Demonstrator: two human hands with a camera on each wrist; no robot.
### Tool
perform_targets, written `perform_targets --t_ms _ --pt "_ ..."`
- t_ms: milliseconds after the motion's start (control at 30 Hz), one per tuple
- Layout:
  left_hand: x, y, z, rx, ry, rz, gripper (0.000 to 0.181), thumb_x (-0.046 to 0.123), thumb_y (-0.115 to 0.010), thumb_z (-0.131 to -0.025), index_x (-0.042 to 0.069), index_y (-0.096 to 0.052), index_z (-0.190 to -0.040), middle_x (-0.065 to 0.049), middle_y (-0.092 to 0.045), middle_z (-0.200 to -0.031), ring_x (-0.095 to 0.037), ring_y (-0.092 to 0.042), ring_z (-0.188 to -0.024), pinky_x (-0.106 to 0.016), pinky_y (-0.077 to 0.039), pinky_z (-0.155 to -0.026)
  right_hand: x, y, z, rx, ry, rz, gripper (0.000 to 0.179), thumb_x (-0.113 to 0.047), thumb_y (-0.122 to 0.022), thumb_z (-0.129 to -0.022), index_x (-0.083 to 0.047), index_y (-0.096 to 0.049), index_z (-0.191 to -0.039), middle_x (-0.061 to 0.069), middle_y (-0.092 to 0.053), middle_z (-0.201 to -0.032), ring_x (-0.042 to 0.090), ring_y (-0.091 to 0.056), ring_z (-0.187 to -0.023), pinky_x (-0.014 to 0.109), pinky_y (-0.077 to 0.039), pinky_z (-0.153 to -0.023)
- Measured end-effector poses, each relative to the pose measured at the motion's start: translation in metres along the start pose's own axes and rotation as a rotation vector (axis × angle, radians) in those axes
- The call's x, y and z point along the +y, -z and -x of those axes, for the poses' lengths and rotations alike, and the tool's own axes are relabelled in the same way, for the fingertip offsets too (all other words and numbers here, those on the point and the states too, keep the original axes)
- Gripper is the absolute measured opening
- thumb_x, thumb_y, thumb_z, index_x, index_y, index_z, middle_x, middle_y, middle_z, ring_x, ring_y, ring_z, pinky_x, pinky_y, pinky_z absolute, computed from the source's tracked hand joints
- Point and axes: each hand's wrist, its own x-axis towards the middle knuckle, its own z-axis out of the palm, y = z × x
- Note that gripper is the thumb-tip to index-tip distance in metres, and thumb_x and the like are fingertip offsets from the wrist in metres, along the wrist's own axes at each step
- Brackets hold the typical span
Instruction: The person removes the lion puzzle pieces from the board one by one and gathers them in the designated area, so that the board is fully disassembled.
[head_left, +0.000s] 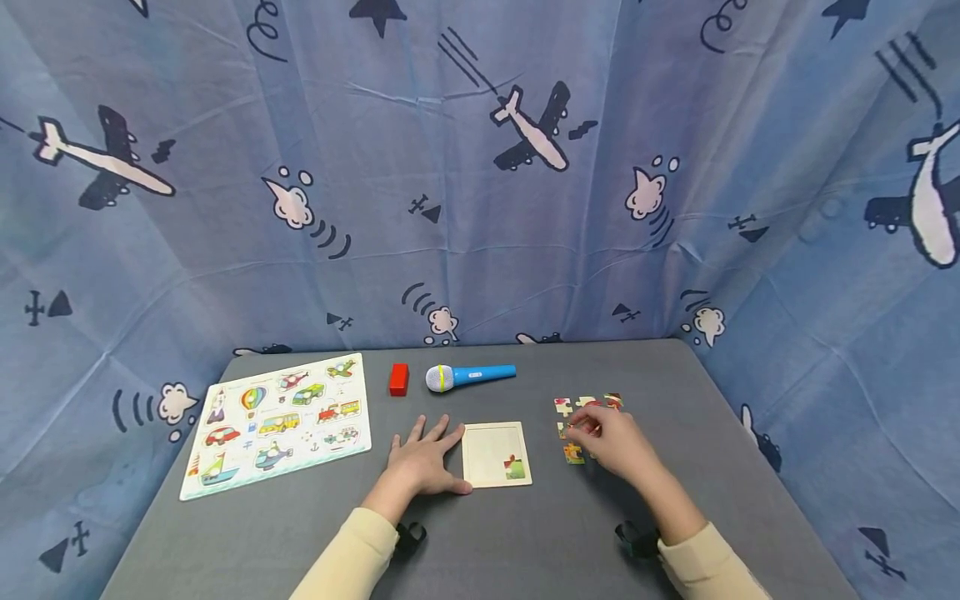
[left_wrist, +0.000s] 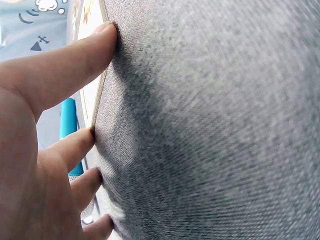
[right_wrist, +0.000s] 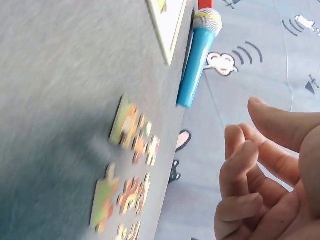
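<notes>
My left hand (head_left: 424,465) lies on the table with fingers spread, its thumb and a fingertip touching the left edge of the pale square puzzle tray (head_left: 487,450). One green and red jigsaw piece (head_left: 515,468) sits in the tray's lower right corner. Above the loose jigsaw pieces (head_left: 573,454) on the right hovers my right hand (head_left: 617,442). In the right wrist view its fingers are loosely bent and the thumb stands apart, with nothing between them. Several pieces (right_wrist: 125,122) lie in loose rows below that hand, some hidden by it in the head view.
A picture board (head_left: 281,421) with vehicles lies at the left of the grey table (head_left: 480,542). Behind the tray are a red block (head_left: 399,379) and a blue toy microphone (head_left: 480,375). A blue patterned curtain (head_left: 420,208) hangs along the table's back edge.
</notes>
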Motion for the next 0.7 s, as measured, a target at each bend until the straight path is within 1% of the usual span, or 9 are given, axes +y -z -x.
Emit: perform_targets --t_ms 133,300,500,700 --pt "0.0 -0.001 -0.001 -0.002 0.003 -0.011 0.098 0.062 -0.081 -0.074 0.032 -0.038 -0.157 -0.001 -0.026 -0.168 -0.04 -0.012 -0.155 -0.074 -0.014 -0.115 -0.01 -0.007 -0.003 -0.021 0.013 -0.021 0.021 -0.023 -0.079 -0.088 -0.008 -0.074 -0.102 -0.003 -0.064 -0.078 0.012 -0.054 -0.068 0.028 -0.046 -0.058" --pt "-0.001 -0.001 -0.002 -0.007 0.008 -0.015 0.098 0.062 -0.08 -0.074 0.032 -0.038 -0.157 -0.001 -0.026 -0.168 -0.04 -0.012 -0.156 -0.074 -0.014 -0.115 -0.022 -0.02 -0.005 -0.058 0.015 -0.051 0.022 -0.022 -0.079 -0.088 -0.008 -0.074 -0.105 -0.004 -0.063 -0.078 0.012 -0.054 -0.067 0.027 -0.046 -0.058" --pt "-0.001 -0.001 -0.003 -0.006 0.01 -0.013 0.098 0.063 -0.08 -0.073 0.032 -0.038 -0.157 -0.001 -0.026 -0.168 -0.04 -0.012 -0.156 -0.074 -0.014 -0.115 -0.036 -0.036 -0.006 -0.088 0.033 -0.087 0.019 -0.018 -0.08 -0.087 -0.008 -0.073 -0.102 -0.004 -0.062 -0.076 0.012 -0.053 -0.064 0.026 -0.044 -0.056" --pt "-0.001 -0.002 -0.003 -0.003 0.015 -0.017 0.098 0.064 -0.08 -0.073 0.032 -0.039 -0.156 -0.001 -0.026 -0.168 -0.04 -0.012 -0.155 -0.074 -0.014 -0.115 -0.041 -0.055 -0.009 -0.134 0.033 -0.101 0.018 -0.015 -0.081 -0.086 -0.009 -0.073 -0.101 -0.005 -0.062 -0.075 0.012 -0.052 -0.061 0.026 -0.044 -0.054"
